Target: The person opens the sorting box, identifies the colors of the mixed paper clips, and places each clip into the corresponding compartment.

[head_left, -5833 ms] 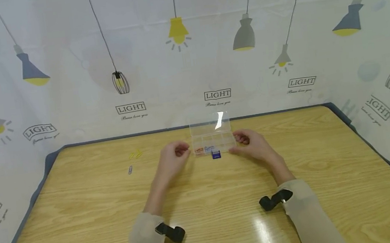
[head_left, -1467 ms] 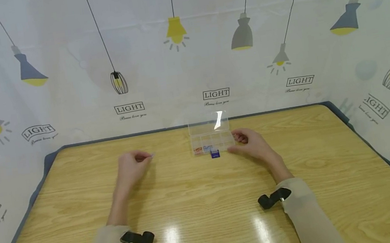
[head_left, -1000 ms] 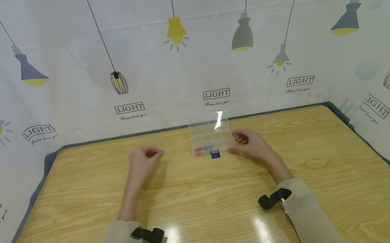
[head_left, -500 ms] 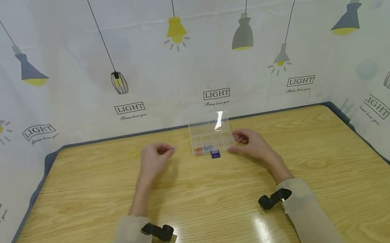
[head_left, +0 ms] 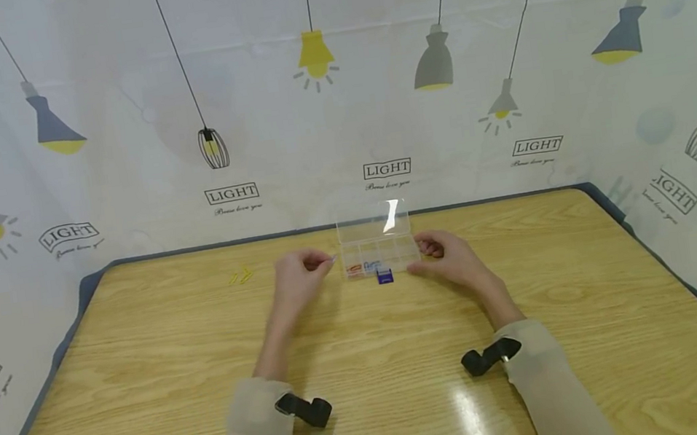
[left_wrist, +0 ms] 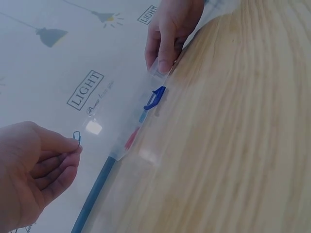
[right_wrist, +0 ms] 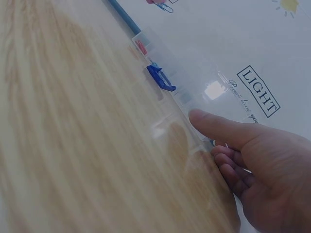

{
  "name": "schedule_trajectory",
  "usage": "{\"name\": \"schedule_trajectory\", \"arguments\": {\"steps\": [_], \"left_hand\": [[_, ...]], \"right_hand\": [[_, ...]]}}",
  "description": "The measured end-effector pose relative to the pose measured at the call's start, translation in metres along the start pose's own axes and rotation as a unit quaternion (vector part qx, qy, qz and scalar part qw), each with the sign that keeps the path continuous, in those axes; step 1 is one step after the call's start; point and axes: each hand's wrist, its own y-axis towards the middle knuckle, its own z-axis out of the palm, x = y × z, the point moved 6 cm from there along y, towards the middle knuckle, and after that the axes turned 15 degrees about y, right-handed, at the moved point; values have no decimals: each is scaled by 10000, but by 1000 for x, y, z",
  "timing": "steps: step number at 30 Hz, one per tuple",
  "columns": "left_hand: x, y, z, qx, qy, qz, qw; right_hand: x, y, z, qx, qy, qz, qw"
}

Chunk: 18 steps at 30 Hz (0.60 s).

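Observation:
Pinched between the thumb and finger of my left hand (head_left: 298, 275) is a blue paper clip (left_wrist: 76, 137), held just left of a clear plastic compartment box (head_left: 402, 260). The box stands with its lid (head_left: 362, 223) raised at the back. Red paper clips (head_left: 354, 270) lie in its front left compartment and blue ones (head_left: 372, 266) in the one beside it. A dark blue latch (head_left: 385, 276) hangs at the box's front edge. My right hand (head_left: 453, 259) grips the right end of the box, thumb at the front corner and fingers curled behind.
Several yellow paper clips (head_left: 241, 276) lie on the wooden table (head_left: 367, 362) to the left of my left hand. Behind the table's far edge hangs a white cloth (head_left: 270, 125) printed with lamps.
My left hand went left, picked up the blue paper clip from the table, and has carried it rightward to the box. My right hand has stayed at the box's right end.

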Motion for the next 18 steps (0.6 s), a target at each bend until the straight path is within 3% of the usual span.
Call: {"name": "schedule_trajectory", "arguments": {"steps": [14, 18], "left_hand": [[-20, 8, 27, 172, -134, 308, 9993], [-24, 9, 35, 329, -151, 226, 9991]], "right_hand": [[-2, 0, 0, -14, 4, -2, 10000], [-2, 0, -1, -13, 15, 24, 10000]]}}
